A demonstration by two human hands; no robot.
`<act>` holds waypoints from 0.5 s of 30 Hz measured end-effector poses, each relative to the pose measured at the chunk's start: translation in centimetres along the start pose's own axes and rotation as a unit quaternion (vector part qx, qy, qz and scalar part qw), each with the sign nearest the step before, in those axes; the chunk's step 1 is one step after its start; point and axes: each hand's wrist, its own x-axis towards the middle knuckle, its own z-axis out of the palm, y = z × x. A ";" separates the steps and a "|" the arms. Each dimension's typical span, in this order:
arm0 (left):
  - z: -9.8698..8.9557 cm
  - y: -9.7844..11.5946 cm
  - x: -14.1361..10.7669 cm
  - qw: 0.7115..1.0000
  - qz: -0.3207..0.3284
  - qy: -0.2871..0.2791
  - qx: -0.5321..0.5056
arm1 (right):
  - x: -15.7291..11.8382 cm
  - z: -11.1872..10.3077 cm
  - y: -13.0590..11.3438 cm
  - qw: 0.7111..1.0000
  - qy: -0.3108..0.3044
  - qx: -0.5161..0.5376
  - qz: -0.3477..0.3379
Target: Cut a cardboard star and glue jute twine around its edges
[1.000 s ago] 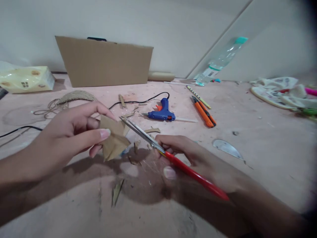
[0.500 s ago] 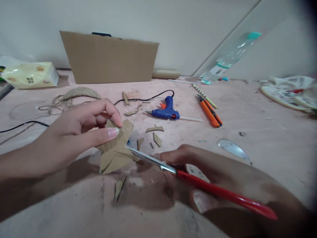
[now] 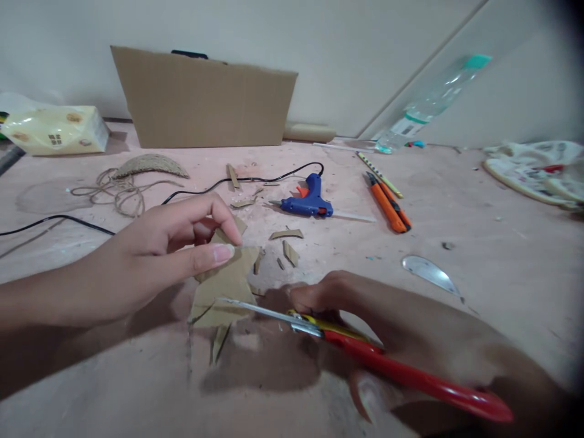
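Between thumb and fingers, my left hand (image 3: 182,243) pinches the upper left of a cardboard star (image 3: 228,280). My right hand (image 3: 387,322) grips scissors (image 3: 383,359) with red and yellow handles. Their blades reach left across the lower part of the star, with the tips near its middle. Several cardboard scraps (image 3: 290,253) lie just right of the star, and another scrap (image 3: 221,344) shows below its lower edge. Part of my right hand's fingers is hidden behind the handles.
A blue glue gun (image 3: 308,201) lies beyond the hands, its black cord running left. Orange cutters (image 3: 387,207), a pencil (image 3: 378,173) and a plastic bottle (image 3: 424,112) are at right. Twine (image 3: 109,191), a tissue pack (image 3: 59,131) and a cardboard box (image 3: 205,103) are behind.
The star has turned and shifted slightly right with my left hand. The scissor tips moved from its right edge to over its lower part, and the yellow handle now shows.
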 end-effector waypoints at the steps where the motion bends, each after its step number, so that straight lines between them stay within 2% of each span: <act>1: 0.1 0.0 -0.1 1.000 -0.014 0.001 -0.012 | 0.0 -0.1 -0.1 1.000 -0.009 0.001 0.008; 5: 0.7 0.1 -0.5 0.996 -0.061 0.003 -0.062 | 0.3 -0.1 -0.3 0.998 -0.054 0.021 0.032; 10: 0.9 0.2 -0.2 0.997 -0.048 -0.015 -0.065 | 1.6 -0.7 0.4 0.984 -0.169 0.018 0.044; 15: 0.6 -0.1 -0.6 0.993 -0.072 -0.023 -0.096 | 1.6 -0.8 -0.2 0.979 -0.184 -0.020 0.087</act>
